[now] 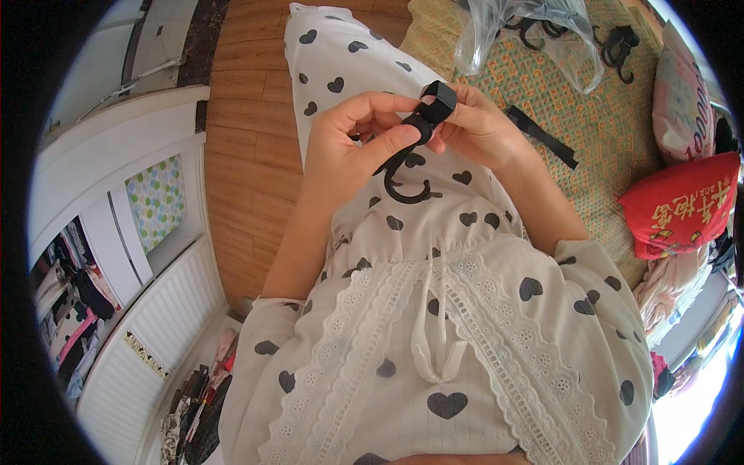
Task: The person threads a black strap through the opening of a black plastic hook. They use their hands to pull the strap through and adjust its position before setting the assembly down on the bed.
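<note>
Above my lap, both hands hold a black plastic hook [401, 192] with a looped black strap [439, 101] at its upper end. My left hand [345, 139] is closed on the hook's round neck, its thumb lying along it. With fingers and thumb pinched, my right hand [484, 128] grips the strap loop from the other side. The curved end of the hook hangs down toward me. Some fingertips are hidden behind the hook and strap. To the right of my right hand, a separate black strap [542, 137] lies on the patterned cover.
On the yellow-green patterned cover [628, 132] stands a clear plastic bag [477, 50] with black hooks inside. More black hooks [618, 53] lie beside it. A red cushion [686, 208] and a pale cushion [682, 105] sit at the right. Wooden floor [248, 170] and a white radiator [159, 349] are left.
</note>
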Available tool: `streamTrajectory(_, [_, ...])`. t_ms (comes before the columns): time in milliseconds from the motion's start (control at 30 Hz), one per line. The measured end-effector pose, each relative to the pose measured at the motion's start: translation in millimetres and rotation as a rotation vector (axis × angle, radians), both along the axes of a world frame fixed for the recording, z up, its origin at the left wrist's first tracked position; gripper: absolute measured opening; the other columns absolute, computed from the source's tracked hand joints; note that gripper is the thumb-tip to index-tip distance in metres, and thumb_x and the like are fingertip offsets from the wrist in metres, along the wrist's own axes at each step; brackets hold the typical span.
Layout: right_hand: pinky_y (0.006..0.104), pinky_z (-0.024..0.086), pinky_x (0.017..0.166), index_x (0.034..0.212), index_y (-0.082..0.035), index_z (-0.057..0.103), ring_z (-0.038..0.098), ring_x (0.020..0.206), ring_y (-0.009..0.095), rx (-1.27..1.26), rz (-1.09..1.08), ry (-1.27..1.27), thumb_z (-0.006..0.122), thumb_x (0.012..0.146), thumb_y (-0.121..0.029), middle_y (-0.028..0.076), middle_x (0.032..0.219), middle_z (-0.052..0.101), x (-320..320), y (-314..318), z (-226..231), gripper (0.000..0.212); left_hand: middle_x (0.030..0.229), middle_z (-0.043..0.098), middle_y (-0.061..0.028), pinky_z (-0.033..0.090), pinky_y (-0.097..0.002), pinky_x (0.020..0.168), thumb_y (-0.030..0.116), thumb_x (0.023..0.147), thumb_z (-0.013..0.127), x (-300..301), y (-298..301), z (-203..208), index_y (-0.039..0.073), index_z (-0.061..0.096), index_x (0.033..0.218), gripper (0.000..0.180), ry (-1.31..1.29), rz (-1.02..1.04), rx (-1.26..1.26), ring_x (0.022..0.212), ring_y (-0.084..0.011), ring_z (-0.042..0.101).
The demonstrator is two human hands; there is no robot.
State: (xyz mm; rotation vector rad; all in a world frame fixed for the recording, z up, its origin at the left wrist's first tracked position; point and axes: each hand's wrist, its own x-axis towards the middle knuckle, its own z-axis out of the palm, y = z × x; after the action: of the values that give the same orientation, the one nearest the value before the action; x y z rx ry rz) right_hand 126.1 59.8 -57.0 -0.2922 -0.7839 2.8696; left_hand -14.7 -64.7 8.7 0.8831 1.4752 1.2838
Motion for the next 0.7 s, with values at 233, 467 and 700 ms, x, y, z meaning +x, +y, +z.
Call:
streamTrajectory(233, [0.0229, 0.043, 0.049, 0.085, -0.002, 0.06, 0.057, 0.056, 0.013, 0.174, 0.137, -0.052, 0.066, 0.082, -0.024, 0.006, 0.07, 0.062, 3.3, 15.9, -0.2, 0.024, 0.079, 0.068, -0.0033, 0.044, -0.0178, 0.058, 0.006, 0.077, 0.07, 1.8, -3.1, -8.2, 0.001, 0.066, 0.094, 0.018, 0.08, -0.003, 0.037, 0.067, -0.0057, 0.06])
streamTrajectory(467, [0.0247, 0.049, 0.058, 0.084, 0.001, 0.061, 0.06, 0.058, 0.014, -0.026, 0.113, -0.044, 0.062, 0.084, -0.018, 0.009, 0.074, 0.065, -2.7, 12.5, -1.0, 0.019, 0.081, 0.069, -0.0039, 0.046, -0.02, 0.064, 0.006, 0.077, 0.071, -4.0, 0.1, -12.3, 0.001, 0.066, 0.094, 0.018, 0.089, 0.05, 0.021, 0.07, -0.0068, 0.061])
streamTrajectory(700, [0.0246, 0.049, 0.064, 0.09, 0.002, 0.06, 0.06, 0.064, 0.014, 0.264, 0.002, -0.139, 0.06, 0.086, -0.017, 0.007, 0.077, 0.063, -4.7, 11.3, 1.9, 0.02, 0.082, 0.069, -0.0046, 0.046, -0.0192, 0.062, 0.005, 0.079, 0.069, -1.1, -1.3, -21.4, 0.0, 0.065, 0.097, 0.019, 0.043, 0.103, 0.034, 0.071, -0.0073, 0.061])
